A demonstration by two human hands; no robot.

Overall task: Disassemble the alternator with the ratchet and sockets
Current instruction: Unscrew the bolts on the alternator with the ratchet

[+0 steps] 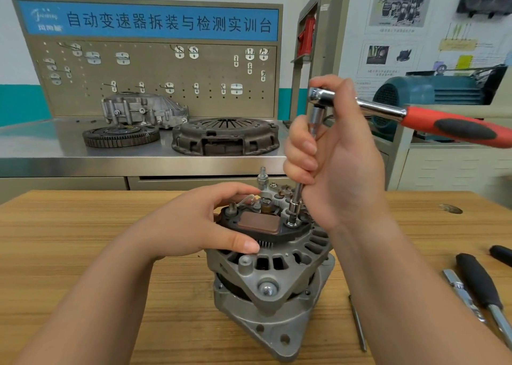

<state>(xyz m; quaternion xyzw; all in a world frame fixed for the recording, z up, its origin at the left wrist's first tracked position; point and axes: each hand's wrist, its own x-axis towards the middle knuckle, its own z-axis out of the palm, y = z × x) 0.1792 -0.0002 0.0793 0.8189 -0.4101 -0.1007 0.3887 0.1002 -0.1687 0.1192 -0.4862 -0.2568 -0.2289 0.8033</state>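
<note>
A grey cast alternator point(273, 276) stands on the wooden table point(83, 226) with its rear end up, showing a black regulator block with a copper plate point(260, 223). My left hand point(199, 223) grips the alternator's top left edge, thumb in front and fingers over the back. My right hand point(332, 157) is wrapped round the upright extension bar of the ratchet point(368, 107). Its red and black handle sticks out to the right. The socket point(293, 212) at the bar's lower end sits on a fastener at the regulator's right corner.
Black-handled tools point(479, 281) and a thin metal rod point(357, 323) lie on the table at the right. Behind it, a steel bench point(41, 143) carries a clutch cover point(225, 136), a flywheel point(120, 136) and a housing, below a pegboard. A blue motor point(426, 93) sits at the right.
</note>
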